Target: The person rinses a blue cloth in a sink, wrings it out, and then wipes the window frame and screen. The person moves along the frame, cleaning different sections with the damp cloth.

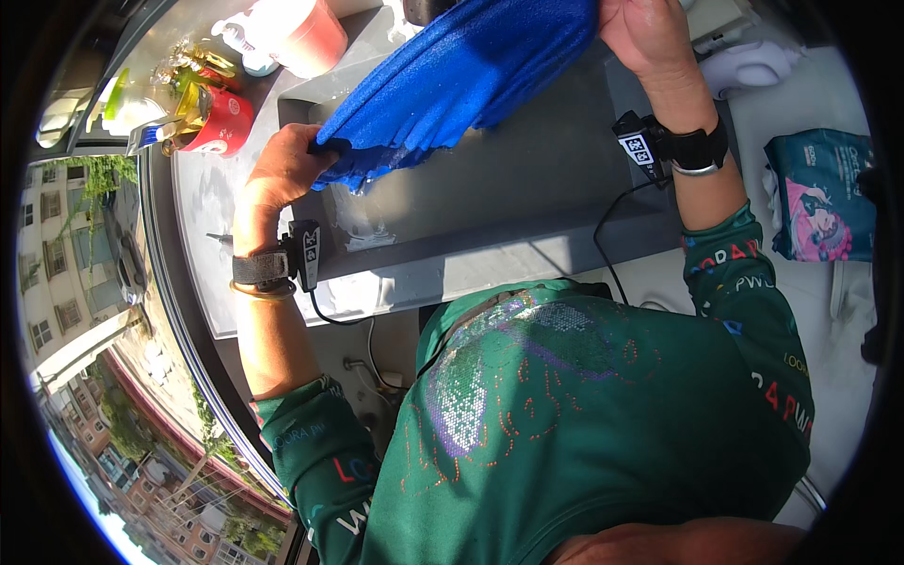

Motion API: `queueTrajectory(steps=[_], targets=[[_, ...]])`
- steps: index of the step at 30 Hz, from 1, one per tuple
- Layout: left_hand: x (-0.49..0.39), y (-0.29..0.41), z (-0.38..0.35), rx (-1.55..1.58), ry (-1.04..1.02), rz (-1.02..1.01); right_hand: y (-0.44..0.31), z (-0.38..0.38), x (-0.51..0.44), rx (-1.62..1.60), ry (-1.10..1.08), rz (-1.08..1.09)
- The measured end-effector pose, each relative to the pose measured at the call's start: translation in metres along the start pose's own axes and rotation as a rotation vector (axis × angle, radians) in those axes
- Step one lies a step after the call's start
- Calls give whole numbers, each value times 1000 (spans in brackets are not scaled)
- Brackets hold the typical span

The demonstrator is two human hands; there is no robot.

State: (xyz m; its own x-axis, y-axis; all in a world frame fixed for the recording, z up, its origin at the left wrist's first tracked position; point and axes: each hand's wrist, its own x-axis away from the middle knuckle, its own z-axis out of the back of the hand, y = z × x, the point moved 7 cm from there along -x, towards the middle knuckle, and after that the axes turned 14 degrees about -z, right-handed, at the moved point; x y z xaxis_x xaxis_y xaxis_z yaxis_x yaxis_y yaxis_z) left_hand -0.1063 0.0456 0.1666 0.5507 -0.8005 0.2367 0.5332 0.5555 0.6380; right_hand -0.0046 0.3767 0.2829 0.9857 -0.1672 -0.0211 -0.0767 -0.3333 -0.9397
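A wet blue cloth (452, 85), perhaps a towel or a garment, is stretched over a grey sink basin (494, 233). My left hand (293, 164) grips its lower left end, with the fingers closed on the fabric. At the top right, my right hand (646, 35) is at the cloth's other end; its fingertips are partly cut off by the frame's edge, and it appears to hold the fabric. Water and some whitish suds show in the basin below the cloth. Both wrists wear black straps with small devices and cables.
On the left ledge stand a red cup (224, 121) with brushes and a pink container (304, 35). A window (176, 296) runs along the left. At the right lie a teal soft package (823, 194) and a white rounded object (752, 67).
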Motion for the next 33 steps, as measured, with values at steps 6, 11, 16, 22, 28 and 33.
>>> queueTrajectory(steps=[6, 11, 16, 22, 28, 33], targets=[[18, -46, 14, 213, 193, 41, -58, 48, 3, 38, 144, 118], [31, -48, 34, 817, 494, -79, -80, 80, 1, 21, 159, 32], [28, -30, 50, 1092, 602, -247, -85, 104, 3, 11, 167, -41], [35, -37, 83, 1045, 794, -187, -86, 107, -2, 254, 183, 31], [65, -67, 135, 1089, 953, -154, -65, 67, 9, 953, -40, -96], [83, -77, 165, 1107, 957, -72, -42, 45, 11, 1448, -110, -125]])
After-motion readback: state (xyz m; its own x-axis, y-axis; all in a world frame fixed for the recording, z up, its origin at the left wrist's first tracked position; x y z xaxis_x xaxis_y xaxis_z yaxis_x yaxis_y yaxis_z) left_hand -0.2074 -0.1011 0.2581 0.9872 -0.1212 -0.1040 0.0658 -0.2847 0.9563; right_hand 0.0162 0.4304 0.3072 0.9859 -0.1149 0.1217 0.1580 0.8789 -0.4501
